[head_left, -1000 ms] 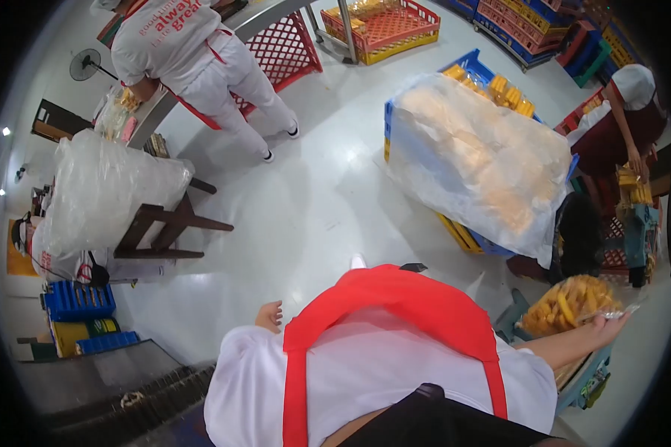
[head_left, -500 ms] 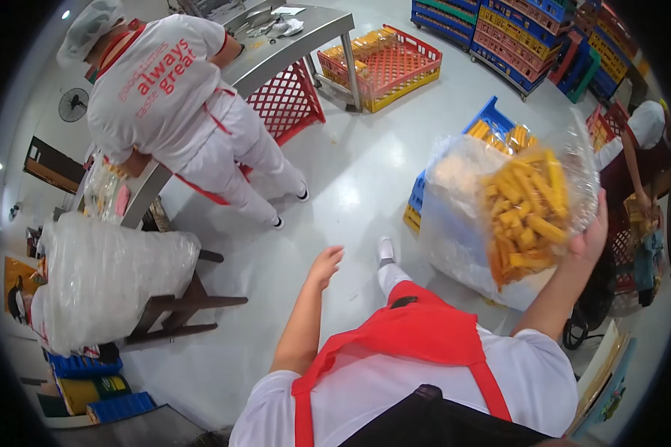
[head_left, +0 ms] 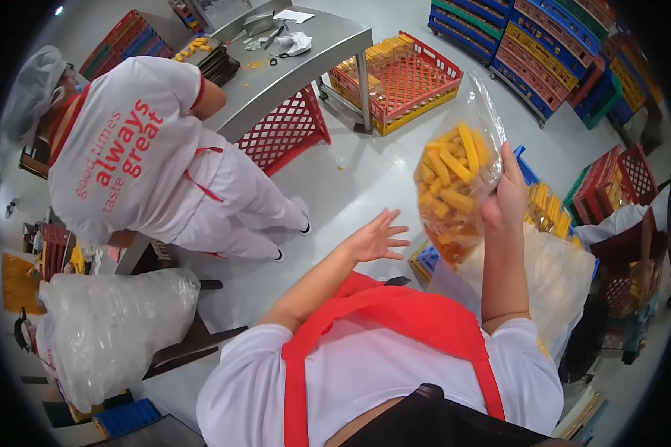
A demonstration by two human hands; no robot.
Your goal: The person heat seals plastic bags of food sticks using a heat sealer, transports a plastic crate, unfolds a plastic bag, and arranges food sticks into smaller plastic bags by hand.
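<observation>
A clear plastic bag of yellow-orange sticks (head_left: 455, 175) hangs upright in front of me, with my right hand (head_left: 505, 190) closed on its right side. The bag's top rises loose above the sticks. My left hand (head_left: 379, 237) is to the left of the bag, its fingers spread and nothing in it. Behind and below my right forearm lies a sheet of cloudy plastic (head_left: 548, 272) over a blue crate. More yellow sticks in packs (head_left: 550, 211) show beside that sheet.
A co-worker (head_left: 142, 149) stands at a steel table (head_left: 313, 45) on the left. Red and yellow crates (head_left: 417, 93) sit on the floor beyond. Wrapped plastic (head_left: 119, 328) rests on a wooden stand at lower left. Stacked crates (head_left: 540, 59) stand at back right, another person at far right.
The bag in my right hand has come up from the lower right and in toward the middle. My left hand has risen and spread its fingers. The co-worker and steel table appear nearer.
</observation>
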